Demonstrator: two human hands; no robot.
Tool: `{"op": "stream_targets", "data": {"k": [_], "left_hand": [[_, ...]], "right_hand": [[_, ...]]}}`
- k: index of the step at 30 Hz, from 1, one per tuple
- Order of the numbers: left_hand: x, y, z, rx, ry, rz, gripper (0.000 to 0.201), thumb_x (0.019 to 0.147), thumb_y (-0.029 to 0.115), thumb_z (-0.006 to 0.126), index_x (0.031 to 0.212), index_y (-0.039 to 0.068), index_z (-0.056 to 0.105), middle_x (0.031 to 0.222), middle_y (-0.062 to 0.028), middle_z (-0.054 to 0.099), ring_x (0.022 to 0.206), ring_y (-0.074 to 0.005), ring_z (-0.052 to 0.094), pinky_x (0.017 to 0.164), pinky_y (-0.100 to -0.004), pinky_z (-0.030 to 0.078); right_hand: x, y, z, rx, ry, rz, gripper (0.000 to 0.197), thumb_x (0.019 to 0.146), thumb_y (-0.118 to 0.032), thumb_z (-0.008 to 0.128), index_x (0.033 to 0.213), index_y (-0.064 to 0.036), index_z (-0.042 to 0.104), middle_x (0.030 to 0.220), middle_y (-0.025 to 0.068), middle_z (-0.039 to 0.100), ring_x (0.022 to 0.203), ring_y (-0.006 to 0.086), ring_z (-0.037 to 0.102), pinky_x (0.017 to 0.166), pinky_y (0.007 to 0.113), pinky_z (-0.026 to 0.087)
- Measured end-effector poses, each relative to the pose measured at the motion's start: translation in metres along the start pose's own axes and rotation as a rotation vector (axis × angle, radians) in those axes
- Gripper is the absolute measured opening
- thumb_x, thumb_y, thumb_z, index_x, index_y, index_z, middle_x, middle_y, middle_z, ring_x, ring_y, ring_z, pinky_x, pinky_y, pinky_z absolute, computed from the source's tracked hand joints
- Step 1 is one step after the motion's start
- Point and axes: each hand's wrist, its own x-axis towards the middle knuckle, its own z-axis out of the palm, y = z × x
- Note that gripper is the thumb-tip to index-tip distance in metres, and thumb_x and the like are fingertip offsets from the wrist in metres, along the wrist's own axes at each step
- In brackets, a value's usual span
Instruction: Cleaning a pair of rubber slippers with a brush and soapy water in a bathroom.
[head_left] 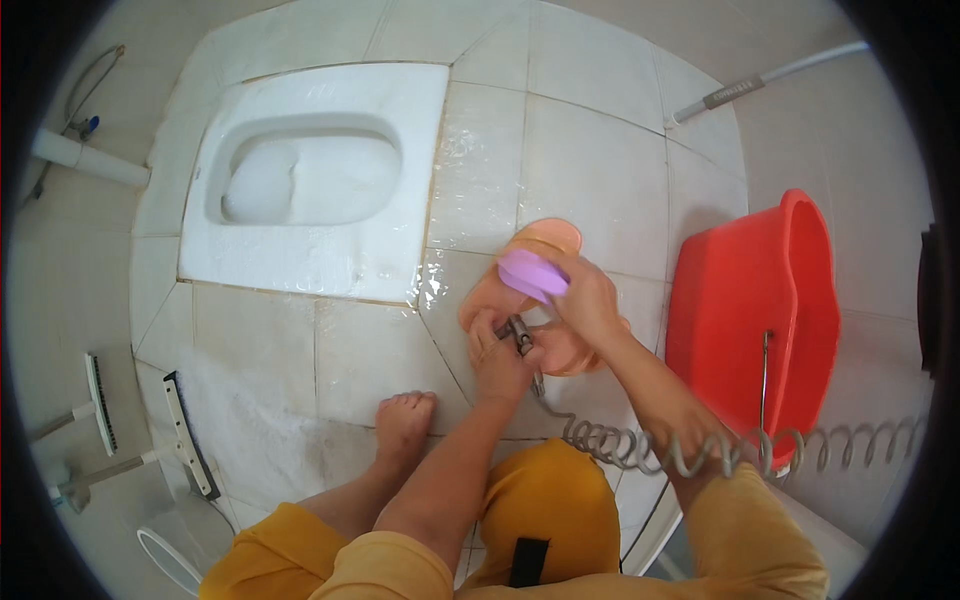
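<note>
Two orange slippers lie on the wet tiled floor in front of me. Over the farther slipper (555, 233), my right hand (590, 300) grips a purple scrub brush (532, 275) by its rounded back; its underside is hidden. My left hand (497, 360) is closed around a metal spray gun (521, 335), low between the two slippers, with its fingers close to the near edge of the farther one. The nearer slipper (565, 350) is partly covered by my hands. A grey coiled hose (620, 445) runs from the spray gun to the right, passing across my right forearm.
A white squat toilet (310, 262) is set into the floor at the far left. On the right stands a red tub (730, 300) with a wire handle. A squeegee (190, 435) and a floor brush (100, 405) are at the left. A pole (770, 78) leans at the far right.
</note>
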Motion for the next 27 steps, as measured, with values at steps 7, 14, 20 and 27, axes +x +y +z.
{"op": "stream_targets", "data": {"k": [7, 14, 20, 27], "left_hand": [[0.003, 0.000, 0.002, 0.013, 0.007, -0.034, 0.045, 0.069, 0.036, 0.072, 0.095, -0.001, 0.070, 0.132, -0.0131, 0.036, 0.124, -0.0340, 0.032, 0.106, -0.0423, 0.028], [0.003, -0.011, 0.005, -0.117, 0.145, 0.029, 0.042, 0.070, 0.034, 0.070, 0.092, -0.002, 0.070, 0.132, -0.0136, 0.037, 0.122, -0.0340, 0.033, 0.106, -0.0432, 0.026], [0.003, 0.007, 0.000, 0.056, 0.074, 0.044, 0.044, 0.072, 0.035, 0.068, 0.093, -0.004, 0.069, 0.130, -0.0137, 0.039, 0.122, -0.0331, 0.033, 0.105, -0.0427, 0.026], [0.050, -0.004, -0.002, -0.301, 0.021, 0.141, 0.050, 0.074, 0.035, 0.071, 0.106, -0.001, 0.061, 0.117, -0.0141, 0.051, 0.113, -0.0305, 0.044, 0.100, -0.0435, 0.032]], "right_hand": [[0.013, -0.011, -0.016, 0.144, 0.035, 0.169, 0.023, 0.081, -0.021, 0.067, 0.102, -0.0110, 0.070, 0.097, 0.0175, 0.067, 0.091, 0.0359, 0.064, 0.077, 0.041, 0.051], [-0.003, 0.017, 0.015, 0.493, -0.117, -0.065, 0.025, 0.081, -0.018, 0.069, 0.104, -0.0090, 0.068, 0.089, 0.0150, 0.067, 0.082, 0.0250, 0.067, 0.073, 0.034, 0.052], [0.038, 0.070, -0.003, 0.340, 0.352, 0.237, 0.029, 0.080, -0.025, 0.072, 0.105, -0.0104, 0.069, 0.095, 0.0128, 0.068, 0.089, 0.0280, 0.066, 0.080, 0.035, 0.051], [0.025, 0.045, 0.007, 0.221, 0.120, -0.075, 0.029, 0.079, -0.026, 0.074, 0.103, -0.0123, 0.069, 0.103, 0.0124, 0.066, 0.094, 0.0286, 0.064, 0.082, 0.038, 0.050]]}}
